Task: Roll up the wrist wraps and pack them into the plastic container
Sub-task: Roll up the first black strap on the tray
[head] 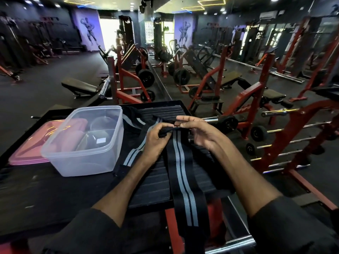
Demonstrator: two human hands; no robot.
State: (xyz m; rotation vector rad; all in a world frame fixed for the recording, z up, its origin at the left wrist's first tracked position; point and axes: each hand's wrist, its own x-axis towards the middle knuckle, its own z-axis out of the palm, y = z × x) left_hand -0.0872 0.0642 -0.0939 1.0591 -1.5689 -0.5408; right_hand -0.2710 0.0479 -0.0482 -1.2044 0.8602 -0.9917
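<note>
Wrist wrap (183, 180), head view: long axis runs from the hands toward the viewer, near end hanging off the tabletop (45, 189) | left hand (156, 138) grips far end | right hand (200, 131) pinches same end | plastic container (82, 158) stands left, open

Red weight racks (248, 97); chrome barbell (104, 88)

A black table (55, 195) is holding a clear box (82, 160), and a pink lid (23, 154) is lying just beside it. A striped wrap (181, 173) is lying across a ribbed mat (154, 182) on the table.
</note>
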